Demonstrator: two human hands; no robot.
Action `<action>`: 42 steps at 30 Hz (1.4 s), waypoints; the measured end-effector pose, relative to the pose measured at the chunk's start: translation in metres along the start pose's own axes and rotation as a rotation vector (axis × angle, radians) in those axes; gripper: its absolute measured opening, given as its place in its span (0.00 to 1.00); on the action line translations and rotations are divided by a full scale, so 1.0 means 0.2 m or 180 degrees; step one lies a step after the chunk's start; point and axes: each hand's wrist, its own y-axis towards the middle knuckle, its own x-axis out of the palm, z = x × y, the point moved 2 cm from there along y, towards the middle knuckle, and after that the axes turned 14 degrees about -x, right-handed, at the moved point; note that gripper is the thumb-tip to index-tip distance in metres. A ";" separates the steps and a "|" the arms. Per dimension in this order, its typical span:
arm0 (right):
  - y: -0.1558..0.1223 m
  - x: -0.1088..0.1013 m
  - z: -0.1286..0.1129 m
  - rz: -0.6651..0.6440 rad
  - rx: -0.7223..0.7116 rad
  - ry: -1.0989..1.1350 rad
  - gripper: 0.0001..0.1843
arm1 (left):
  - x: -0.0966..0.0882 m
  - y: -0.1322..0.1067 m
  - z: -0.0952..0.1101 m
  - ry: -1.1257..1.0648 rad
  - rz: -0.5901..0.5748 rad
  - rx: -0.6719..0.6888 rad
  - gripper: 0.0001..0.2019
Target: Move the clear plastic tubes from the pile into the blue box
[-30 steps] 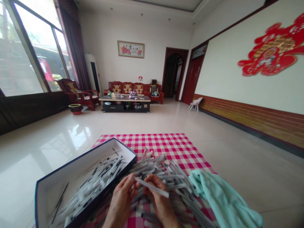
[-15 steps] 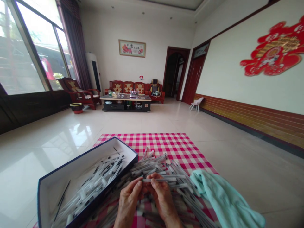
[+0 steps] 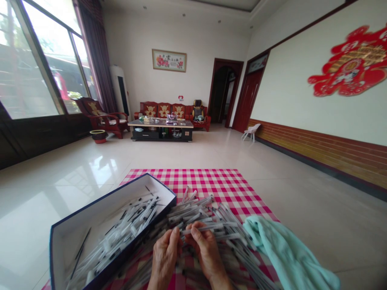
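Both hands at lower centre of frame, over the pile. Right hand (image 3: 204,246) grasps one whitish pen (image 3: 211,227), thumb on top and fingers curled beneath; the pen lies nearly level, its far end pointing right. Left hand (image 3: 165,249) has thumb and fingers drawn together at the pen's left end. Cannot tell whether they pinch the tip itself or some small part; too blurred.

Risks (judgement):
1. Slip. Pen looks smooth and slender and the right hand has it by thumb and fingertips; if the pinch loosens, it would drop onto the pen pile (image 3: 189,211) and be hard to pick out among look-alikes.
2. Lost part. Anything small let go at the left fingertips could sink between the heaped pens.
3. Bent or skewed pen. Possible if the two hands push or pull out of line.
4. Roll-off. Pile is loose and fanned to the right; a forearm brushing it could scatter pens.

Surroundings: open box (image 3: 160,190), white inside with a dark blue edge, slants across lower left, holding more pens (image 3: 131,225) and a few thin dark rods (image 3: 81,249). Its near wall stands between the left hand and its contents, an edge to clear. Green cloth (image 3: 281,245) lies bunched at lower right, beside the pile, limiting room there. All on a pink-and-white checked worktop (image 3: 208,181). Sofa and low table well apart, upper centre; not in the way.
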 end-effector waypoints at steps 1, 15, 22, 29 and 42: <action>0.00 0.00 0.00 0.0005 -0.0001 0.0006 0.08 | 0.00 0.00 0.01 0.0010 -0.0018 -0.0017 0.26; 0.00 -0.01 0.01 -0.0045 0.0000 0.0077 0.07 | 0.01 -0.01 0.01 0.0139 0.0250 0.0379 0.25; 0.00 -0.01 0.00 -0.0050 -0.0028 0.0095 0.06 | -0.01 -0.01 0.03 0.0021 0.0057 0.0290 0.22; 0.01 -0.02 0.02 -0.0155 -0.0028 0.0082 0.06 | 0.00 -0.01 0.01 0.0107 0.0215 0.0474 0.23; 0.01 -0.03 0.04 -0.0232 -0.0050 0.0118 0.05 | -0.01 0.00 0.01 -0.0173 -0.0124 0.0251 0.24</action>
